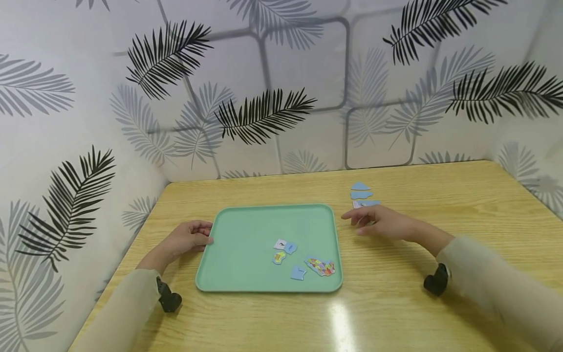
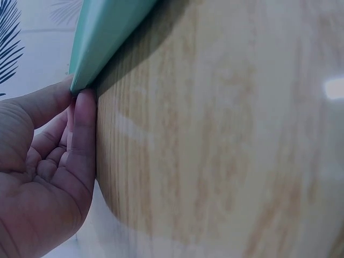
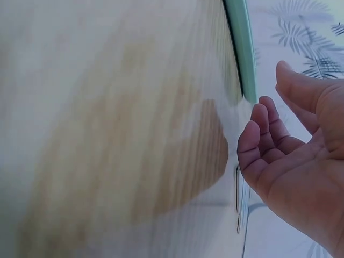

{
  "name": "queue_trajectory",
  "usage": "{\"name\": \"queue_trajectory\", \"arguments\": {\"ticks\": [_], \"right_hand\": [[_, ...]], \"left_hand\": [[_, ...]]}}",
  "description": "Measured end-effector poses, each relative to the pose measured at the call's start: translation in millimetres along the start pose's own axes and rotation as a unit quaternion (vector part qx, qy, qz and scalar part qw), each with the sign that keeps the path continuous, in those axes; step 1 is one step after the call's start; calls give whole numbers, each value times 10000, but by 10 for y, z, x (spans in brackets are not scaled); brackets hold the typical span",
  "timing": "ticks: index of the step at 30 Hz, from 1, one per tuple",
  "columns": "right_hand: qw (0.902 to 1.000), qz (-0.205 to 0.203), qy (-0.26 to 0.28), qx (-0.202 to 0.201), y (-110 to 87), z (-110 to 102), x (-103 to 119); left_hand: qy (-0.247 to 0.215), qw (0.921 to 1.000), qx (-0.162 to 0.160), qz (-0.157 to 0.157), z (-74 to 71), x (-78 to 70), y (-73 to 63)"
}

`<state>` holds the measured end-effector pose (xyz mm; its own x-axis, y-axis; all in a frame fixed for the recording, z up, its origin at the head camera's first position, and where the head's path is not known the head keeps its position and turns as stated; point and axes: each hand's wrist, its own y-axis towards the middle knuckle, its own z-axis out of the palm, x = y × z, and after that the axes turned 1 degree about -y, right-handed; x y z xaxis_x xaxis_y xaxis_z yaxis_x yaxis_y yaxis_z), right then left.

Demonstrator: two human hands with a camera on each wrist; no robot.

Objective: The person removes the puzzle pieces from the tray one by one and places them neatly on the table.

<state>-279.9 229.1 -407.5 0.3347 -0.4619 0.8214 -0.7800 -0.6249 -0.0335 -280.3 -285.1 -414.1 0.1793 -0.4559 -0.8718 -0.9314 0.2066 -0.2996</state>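
Note:
A light green tray (image 1: 237,249) sits on the table in the head view. My left hand (image 1: 190,238) pinches its left rim between thumb and fingers; the left wrist view shows the thumb on the tray's edge (image 2: 88,70) and a finger beneath. On the tray lie several jigsaw pieces: a colourful patterned one (image 1: 321,266), a light blue one (image 1: 298,273), a yellow one (image 1: 279,257) and a joined white-and-blue pair (image 1: 286,245). My right hand (image 1: 380,222) hovers just off the tray's right rim, holding nothing, its fingers loosely bent. In the right wrist view its fingertips are close to the tray's edge (image 3: 244,54).
Beyond the right hand, several flat light blue jigsaw pieces (image 1: 361,194) lie in a column on the wooden table (image 1: 462,195), the nearest partly hidden by the hand. A wall covering with leaf prints (image 1: 308,132) rises behind the table and along its left side.

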Motion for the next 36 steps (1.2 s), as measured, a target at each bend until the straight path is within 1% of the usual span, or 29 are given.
{"name": "queue_trajectory", "arguments": {"ticks": [5, 12, 16, 20, 24, 36], "right_hand": [[9999, -51, 137, -65, -18, 111, 57], [9984, -75, 548, 79, -31, 251, 111], [9967, -183, 785, 93, -31, 317, 140], [9947, -334, 949, 204, -22, 382, 175], [9938, -460, 959, 313, -15, 430, 210], [9944, -540, 746, 520, -14, 510, 229]], "left_hand": [[0, 10000, 10, -3, 8, 1, -3], [23, 10000, -2, 29, 8, -2, 4], [24, 10000, -7, 27, 5, -3, 1], [24, 10000, 7, 21, 11, 6, -7], [-5, 10000, 12, 33, 14, 11, -14], [-10, 10000, 0, 75, 7, -2, -15]]}}
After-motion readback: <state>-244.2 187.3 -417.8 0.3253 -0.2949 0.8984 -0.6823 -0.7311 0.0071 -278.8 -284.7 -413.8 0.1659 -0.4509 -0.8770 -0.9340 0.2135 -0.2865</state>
